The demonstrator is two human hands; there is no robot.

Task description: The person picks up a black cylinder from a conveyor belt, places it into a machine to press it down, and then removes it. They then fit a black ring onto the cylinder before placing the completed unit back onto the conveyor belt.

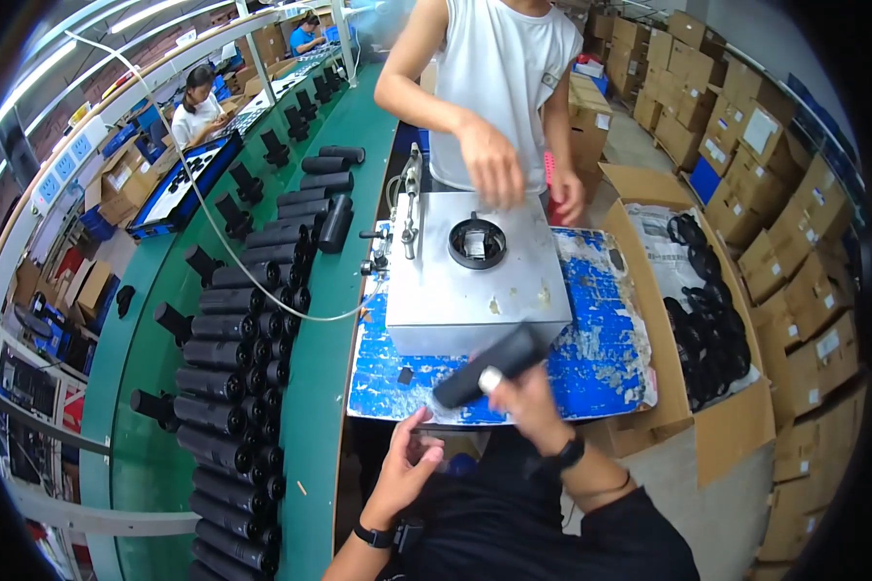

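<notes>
My right hand (531, 405) grips a black cylindrical tube (467, 380), tilted and smeared by motion, in front of a metal box (426, 339). Fingers half curled and apart, my left hand (407, 469) is empty and open near the table's front edge, just below the tube's lower end. On top of the box sits a black ring-shaped part (478, 242) with an opening in its middle. Across from me, a co-worker's hand (494, 165), slightly blurred, hangs over the far side of the box.
The box stands on a worn blue board (601, 339). Many black cylinders (218, 353) lie in rows on the green bench (155, 465) at left. An open carton (693, 450) of black rings stands at right, stacked cartons (785, 310) beyond. A thin hose (208, 228) crosses the bench.
</notes>
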